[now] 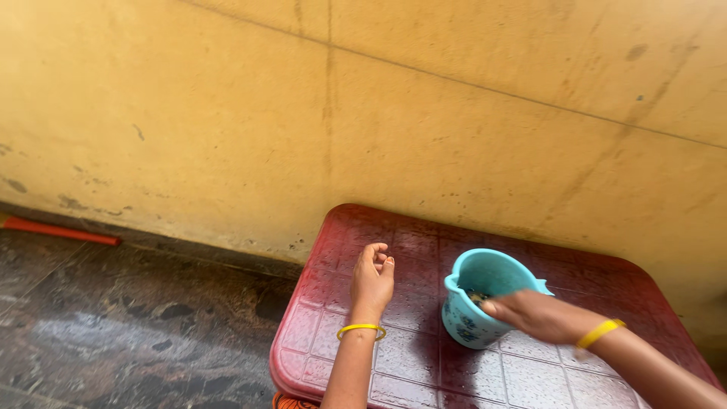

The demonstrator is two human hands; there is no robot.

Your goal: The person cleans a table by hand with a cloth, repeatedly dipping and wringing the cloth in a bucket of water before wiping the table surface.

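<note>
A small turquoise plastic pot with a dark blue pattern stands on a dark red plastic table. Some dark bits lie inside it. My right hand rests on the pot's near rim, fingertips at its inside edge; a yellow bangle circles that wrist. My left hand lies on the table to the left of the pot, apart from it, fingers loosely curled with nothing in them, and a yellow bangle on the wrist.
The table stands against a stained yellow wall. Dark stone floor spreads to the left, with an orange-red strip at the wall's foot. The table's left edge drops off near my left forearm.
</note>
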